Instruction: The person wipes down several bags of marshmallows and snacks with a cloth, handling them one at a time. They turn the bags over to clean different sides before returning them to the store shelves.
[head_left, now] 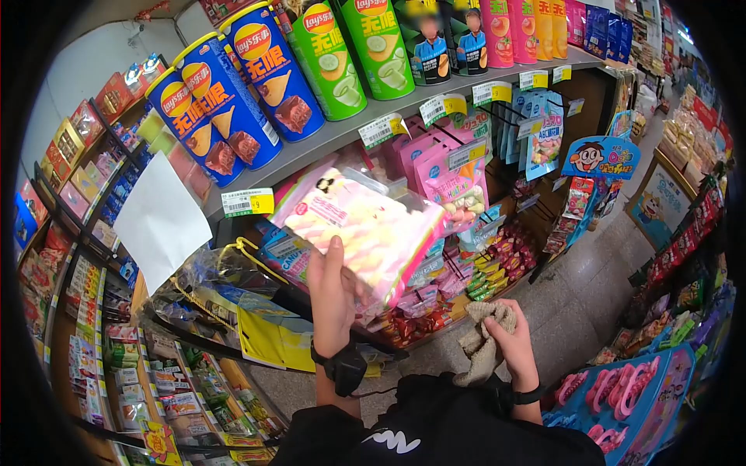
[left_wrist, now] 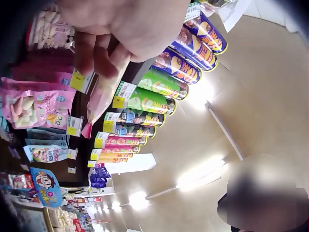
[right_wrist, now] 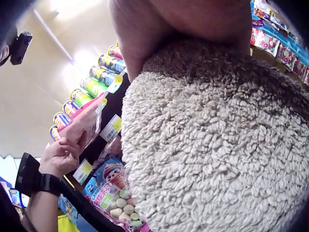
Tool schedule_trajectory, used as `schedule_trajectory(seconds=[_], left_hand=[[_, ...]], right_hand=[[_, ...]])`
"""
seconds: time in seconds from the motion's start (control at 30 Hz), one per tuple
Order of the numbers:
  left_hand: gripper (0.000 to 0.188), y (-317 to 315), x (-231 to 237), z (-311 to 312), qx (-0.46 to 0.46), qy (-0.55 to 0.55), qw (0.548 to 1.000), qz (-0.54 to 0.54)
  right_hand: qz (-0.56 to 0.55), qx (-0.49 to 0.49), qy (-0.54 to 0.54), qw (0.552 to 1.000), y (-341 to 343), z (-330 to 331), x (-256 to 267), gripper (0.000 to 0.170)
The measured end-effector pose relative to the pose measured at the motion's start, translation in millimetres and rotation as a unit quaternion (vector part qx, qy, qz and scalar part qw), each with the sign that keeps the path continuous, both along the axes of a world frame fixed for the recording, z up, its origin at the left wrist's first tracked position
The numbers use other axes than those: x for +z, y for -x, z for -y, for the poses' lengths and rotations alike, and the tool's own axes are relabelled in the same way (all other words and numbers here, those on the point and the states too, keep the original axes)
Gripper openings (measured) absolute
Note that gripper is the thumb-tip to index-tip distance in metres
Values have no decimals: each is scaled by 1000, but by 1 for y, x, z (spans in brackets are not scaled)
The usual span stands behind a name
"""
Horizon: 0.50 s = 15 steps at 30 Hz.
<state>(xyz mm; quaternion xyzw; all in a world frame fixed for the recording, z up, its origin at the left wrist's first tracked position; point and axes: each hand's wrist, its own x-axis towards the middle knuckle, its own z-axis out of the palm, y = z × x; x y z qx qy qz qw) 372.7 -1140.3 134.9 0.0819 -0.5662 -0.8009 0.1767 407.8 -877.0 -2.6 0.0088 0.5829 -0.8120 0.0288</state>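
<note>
Though partly hidden by cloth (head_left: 477, 356), right hand (head_left: 514, 340) gripping it, left hand (head_left: 332, 291) pinching pink bag (head_left: 365, 225).

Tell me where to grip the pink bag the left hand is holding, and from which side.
Probably pinch the pink bag by its thin right edge, coming from the head view's right: the left hand holds it at the lower left, leaving that border free.

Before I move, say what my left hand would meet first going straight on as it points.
Beyond the pink-and-white bag it holds, your left hand seems lined up with the grey shelf edge below the green Lay's cans; depth is unclear, so the hanging pink bags could come first.
</note>
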Motion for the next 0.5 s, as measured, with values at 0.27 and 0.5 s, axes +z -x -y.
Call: schedule_trajectory(seconds=[0.27,0.5], left_hand=[[51,43,2,15,-37,-93,978,-185],[70,35,-8,16,-40,-28,986,-160]], right_hand=[[-23,-14,-13,1000,0,-4,5,28],[-28,-35,-22,999,-2,-15,-2,29]])
